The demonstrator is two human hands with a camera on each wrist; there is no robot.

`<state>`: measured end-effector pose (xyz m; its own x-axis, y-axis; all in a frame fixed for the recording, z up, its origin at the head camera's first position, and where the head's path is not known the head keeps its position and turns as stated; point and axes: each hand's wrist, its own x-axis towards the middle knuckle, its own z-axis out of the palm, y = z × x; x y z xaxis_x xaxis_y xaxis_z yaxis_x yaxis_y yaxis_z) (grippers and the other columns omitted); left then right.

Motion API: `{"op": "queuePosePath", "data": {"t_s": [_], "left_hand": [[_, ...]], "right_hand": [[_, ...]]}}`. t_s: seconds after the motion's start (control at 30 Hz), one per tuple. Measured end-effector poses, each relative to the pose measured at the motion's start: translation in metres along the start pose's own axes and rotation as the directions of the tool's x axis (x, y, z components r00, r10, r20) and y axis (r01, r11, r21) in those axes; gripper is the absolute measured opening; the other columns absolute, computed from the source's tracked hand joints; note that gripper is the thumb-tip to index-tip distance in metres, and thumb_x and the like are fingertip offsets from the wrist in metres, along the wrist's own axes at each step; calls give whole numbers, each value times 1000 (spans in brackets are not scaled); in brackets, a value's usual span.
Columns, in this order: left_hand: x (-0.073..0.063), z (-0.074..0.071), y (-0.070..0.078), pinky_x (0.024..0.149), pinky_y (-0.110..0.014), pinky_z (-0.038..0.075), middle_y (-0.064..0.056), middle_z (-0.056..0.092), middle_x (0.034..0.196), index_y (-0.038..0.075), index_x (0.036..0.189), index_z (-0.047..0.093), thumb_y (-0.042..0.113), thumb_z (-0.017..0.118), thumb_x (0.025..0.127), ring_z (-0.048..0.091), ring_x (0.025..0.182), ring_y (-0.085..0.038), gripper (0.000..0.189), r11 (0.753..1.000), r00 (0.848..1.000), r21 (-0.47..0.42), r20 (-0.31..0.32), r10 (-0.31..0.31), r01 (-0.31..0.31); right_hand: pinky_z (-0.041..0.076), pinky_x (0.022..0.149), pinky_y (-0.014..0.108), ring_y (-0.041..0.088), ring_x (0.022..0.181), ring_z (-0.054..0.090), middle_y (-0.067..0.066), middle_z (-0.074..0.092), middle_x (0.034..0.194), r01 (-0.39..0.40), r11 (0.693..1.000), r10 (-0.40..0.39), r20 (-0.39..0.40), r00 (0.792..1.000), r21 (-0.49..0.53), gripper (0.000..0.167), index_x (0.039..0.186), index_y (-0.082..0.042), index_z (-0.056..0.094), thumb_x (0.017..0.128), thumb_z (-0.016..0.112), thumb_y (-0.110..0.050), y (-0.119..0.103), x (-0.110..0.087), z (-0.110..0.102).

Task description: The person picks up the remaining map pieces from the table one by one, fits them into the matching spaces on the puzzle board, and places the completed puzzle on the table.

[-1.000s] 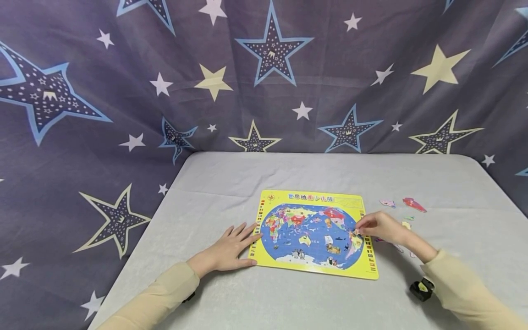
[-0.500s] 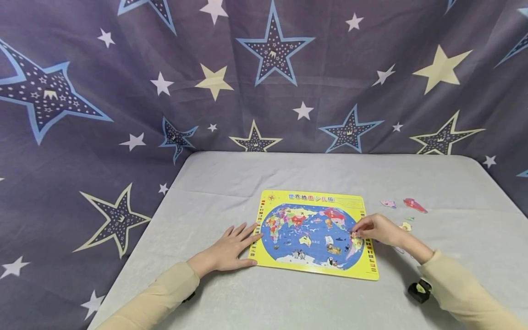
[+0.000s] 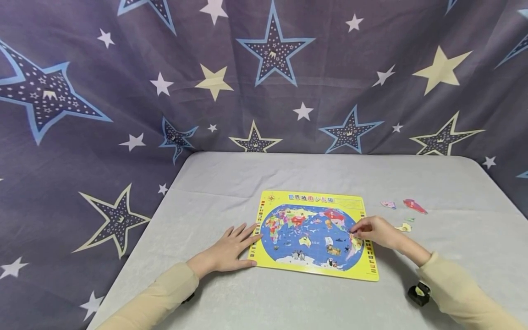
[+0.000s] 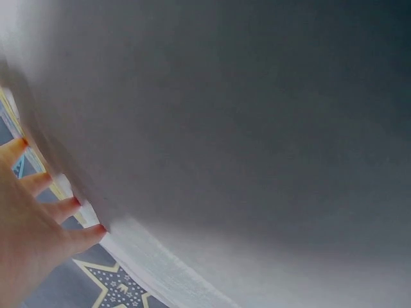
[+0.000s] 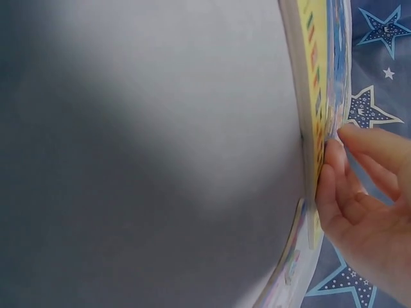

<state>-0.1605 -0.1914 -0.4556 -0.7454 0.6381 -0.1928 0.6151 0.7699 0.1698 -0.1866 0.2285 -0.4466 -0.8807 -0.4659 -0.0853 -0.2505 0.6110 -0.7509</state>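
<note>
A yellow-bordered world map puzzle board (image 3: 313, 273) lies flat on the table. My left hand (image 3: 228, 249) rests at its left edge with fingers spread, the fingertips touching the border; the left wrist view also shows the spread fingers (image 4: 61, 208). Over the map's right side, near the Americas, my right hand (image 3: 378, 231) has its thumb and index finger pinched on a small puzzle piece, mostly hidden by the fingertips. In the right wrist view the right hand (image 5: 366, 192) is at the board's flag-lined edge (image 5: 314, 83), other fingers curled.
Right of the board lie loose puzzle pieces: a pink one (image 3: 388, 204), a red one (image 3: 415, 206), a small green one (image 3: 409, 219) and a pale yellow one (image 3: 405, 227). A grey cloth (image 3: 231, 178) covers the table. A star-patterned curtain (image 3: 330, 82) hangs behind.
My right hand has shifted slightly left over the map, its fingertips lower and closer to the Americas' west side. The left hand and board stay where they were.
</note>
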Motion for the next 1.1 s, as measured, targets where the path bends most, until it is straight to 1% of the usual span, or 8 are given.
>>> {"op": "queuePosePath", "data": {"t_s": [0.17,0.3,0.6,0.77,0.93,1.1], "left_hand": [[-1,0,0,102,-54,12,-2,9,149,27,142,21,67,34,81,9,134,-30,74,1000,1000,0,-6,0,0],[-2,1,0,102,-53,12,-1,9,149,27,142,21,68,33,81,9,134,-29,74,1000,1000,4,-8,-2,2],[-2,2,0,102,-54,12,-2,9,149,27,142,21,68,32,81,10,134,-30,74,1000,1000,5,-19,8,-8],[-1,0,0,102,-54,12,-1,9,149,27,142,21,68,32,81,9,134,-30,74,1000,1000,-3,-16,5,-5],[-1,0,0,102,-55,13,-2,10,149,25,142,21,66,34,82,10,133,-31,73,1000,1000,7,-27,10,-10],[-1,0,1,102,-55,13,-3,10,148,25,142,22,65,35,83,11,133,-32,73,1000,1000,8,-24,13,-13]], "right_hand": [[44,56,20,9,66,51,5,60,82,14,1000,-14,4,1000,13,20,93,2,66,76,67,-6,0,-2,1],[43,55,20,7,63,50,4,60,80,29,1000,-30,-20,999,-9,17,90,1,67,74,68,-6,-1,-2,4],[42,52,20,8,58,48,2,60,72,13,1000,-14,-50,999,-26,9,84,-1,66,75,66,-3,-1,0,5],[43,52,20,8,59,49,2,60,72,16,999,-18,-53,998,-38,9,84,-1,66,75,65,-1,-1,1,5],[43,52,20,9,59,49,1,60,73,9,998,-13,-66,998,-57,9,84,-2,67,75,65,0,-2,2,5],[42,51,20,9,58,48,2,60,72,3,999,-6,-63,998,-52,9,84,-1,66,75,65,0,-3,1,5]]}}
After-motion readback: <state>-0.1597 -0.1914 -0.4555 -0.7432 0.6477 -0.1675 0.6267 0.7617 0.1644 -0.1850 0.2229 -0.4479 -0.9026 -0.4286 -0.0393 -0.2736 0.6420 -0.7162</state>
